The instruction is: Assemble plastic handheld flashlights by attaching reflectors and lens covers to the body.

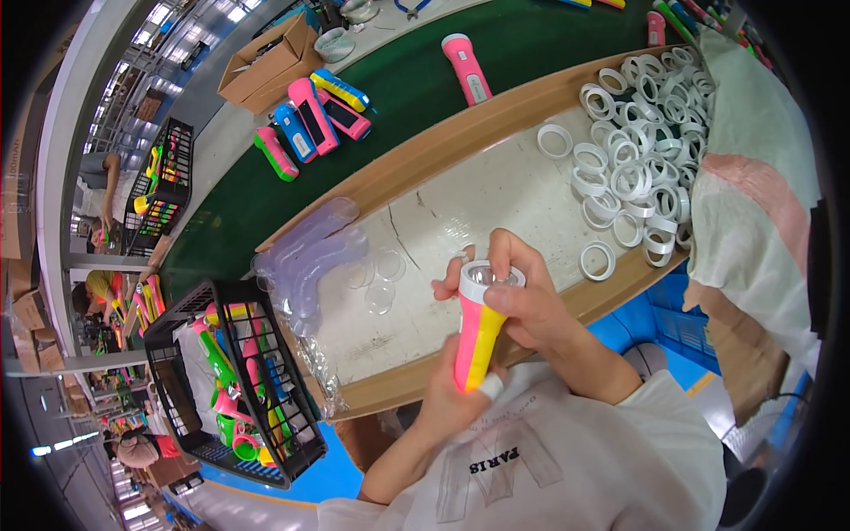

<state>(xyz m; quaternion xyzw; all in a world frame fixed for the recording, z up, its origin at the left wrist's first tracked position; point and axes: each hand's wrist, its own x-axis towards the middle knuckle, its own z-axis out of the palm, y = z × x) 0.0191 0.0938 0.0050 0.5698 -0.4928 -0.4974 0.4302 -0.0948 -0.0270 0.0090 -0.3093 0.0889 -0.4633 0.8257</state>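
Observation:
A pink and yellow flashlight [475, 347] stands tilted in front of me, its round lens end up. My left hand [445, 394] is wrapped around the lower part of its body. At the top, my right hand [534, 296] grips the white ring [492, 276] around the flashlight's head, thumb and index finger on the rim. Part of the lens surface shows inside that ring. To the right on the cardboard-edged tray [425, 257] lies a pile of loose white rings [633, 173]. Left of my hands are stacked clear lenses [310, 257] and several single clear discs [381, 296].
A black crate [282, 403] with colourful flashlights stands at left. Beyond the tray, a green belt [390, 133] carries a pink flashlight [467, 71] and a cluster of others [312, 119]. A cardboard box [270, 62] sits farther back. A pale woven sack [753, 177] borders the right.

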